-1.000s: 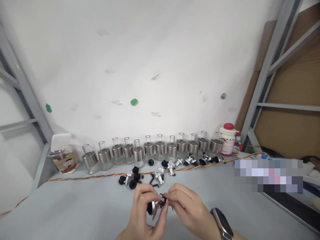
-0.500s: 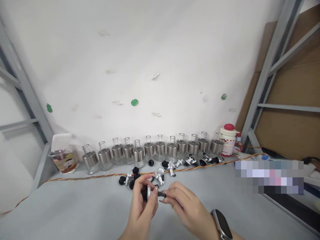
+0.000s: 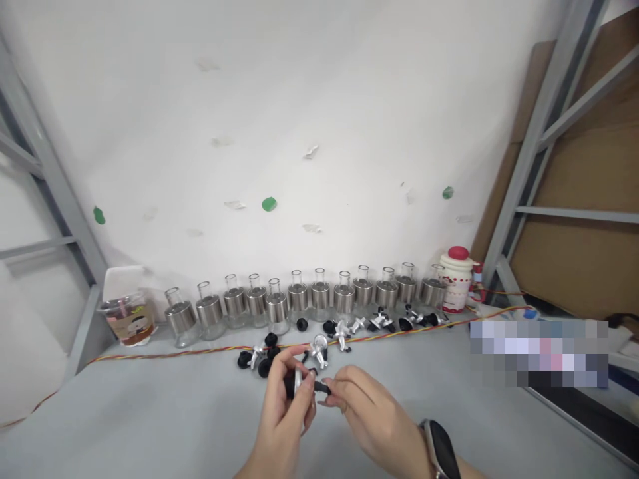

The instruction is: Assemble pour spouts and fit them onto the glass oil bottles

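Observation:
My left hand (image 3: 285,409) is closed around a bottle pourer (image 3: 298,380) that has a silver collar and a black stopper end, lying on its side in the fingers. Part of the pourer is hidden behind my thumb. From the right, my right hand (image 3: 372,412) pinches a small black piece (image 3: 323,387) at the pourer's spout end; whether the two parts are joined cannot be made out. Just beyond my fingers lies a loose silver pourer spout (image 3: 319,349). Several black stoppers (image 3: 264,367) sit on the table left of it.
Glass bottles (image 3: 276,309) with steel sleeves stand in a row along the wall. More spouts (image 3: 382,322) lie before them. A twisted red-yellow cord (image 3: 200,352) crosses the grey table (image 3: 150,412). A drink cup (image 3: 127,322) stands left, a red-lidded jar (image 3: 455,286) right.
My hands stay almost in place. The black piece in my right fingers has tilted slightly, its outer end a little lower and nearer the pourer.

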`<state>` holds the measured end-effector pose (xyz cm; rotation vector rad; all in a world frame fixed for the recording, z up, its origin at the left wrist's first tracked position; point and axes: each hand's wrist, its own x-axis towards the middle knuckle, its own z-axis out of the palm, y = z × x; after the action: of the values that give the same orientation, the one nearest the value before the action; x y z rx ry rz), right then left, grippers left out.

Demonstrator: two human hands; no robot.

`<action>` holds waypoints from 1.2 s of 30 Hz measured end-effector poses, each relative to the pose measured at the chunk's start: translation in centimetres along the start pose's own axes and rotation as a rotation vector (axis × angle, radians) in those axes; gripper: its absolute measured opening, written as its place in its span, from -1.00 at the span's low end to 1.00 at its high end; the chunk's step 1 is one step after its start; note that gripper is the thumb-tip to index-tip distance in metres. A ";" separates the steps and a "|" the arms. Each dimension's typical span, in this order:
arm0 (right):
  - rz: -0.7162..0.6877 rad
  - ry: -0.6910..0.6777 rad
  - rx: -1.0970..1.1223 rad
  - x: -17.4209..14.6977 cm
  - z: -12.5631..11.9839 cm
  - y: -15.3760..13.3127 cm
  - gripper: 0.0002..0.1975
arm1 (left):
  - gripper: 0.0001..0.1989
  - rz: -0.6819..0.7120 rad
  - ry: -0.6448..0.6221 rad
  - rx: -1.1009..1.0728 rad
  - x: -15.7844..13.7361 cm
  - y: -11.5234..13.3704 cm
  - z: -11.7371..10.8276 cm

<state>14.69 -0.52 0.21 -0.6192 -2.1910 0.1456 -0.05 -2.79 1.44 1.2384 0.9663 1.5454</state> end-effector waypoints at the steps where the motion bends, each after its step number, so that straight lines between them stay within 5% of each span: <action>1: 0.012 -0.008 0.026 0.2 -0.2 -0.1 -0.80 | -0.72 -0.001 -0.006 0.005 0.0 0.0 0.0; 8: 0.218 -0.006 0.257 1.1 -1.2 -0.4 -0.90 | -0.72 -0.012 -0.047 0.014 0.2 -0.2 0.0; 18: -0.005 0.028 -0.041 0.8 -0.7 -0.2 -0.82 | -0.71 -0.011 -0.010 -0.005 0.5 -0.3 0.0; 25: -0.035 0.086 -0.067 0.8 -1.1 -0.4 -0.84 | -0.52 -0.084 0.179 -0.049 1.6 -0.9 0.4; 32: 0.223 0.265 0.159 0.6 -0.9 0.1 -0.83 | -0.62 -0.013 0.185 0.071 1.8 -0.7 0.1; 36: 0.388 0.179 0.240 0.9 -0.9 0.4 -0.75 | -0.68 0.058 0.080 0.192 1.2 -1.1 0.0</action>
<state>15.02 0.20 1.27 -0.8766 -1.8274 0.5283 0.01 -1.32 0.73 1.3562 1.1613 1.5860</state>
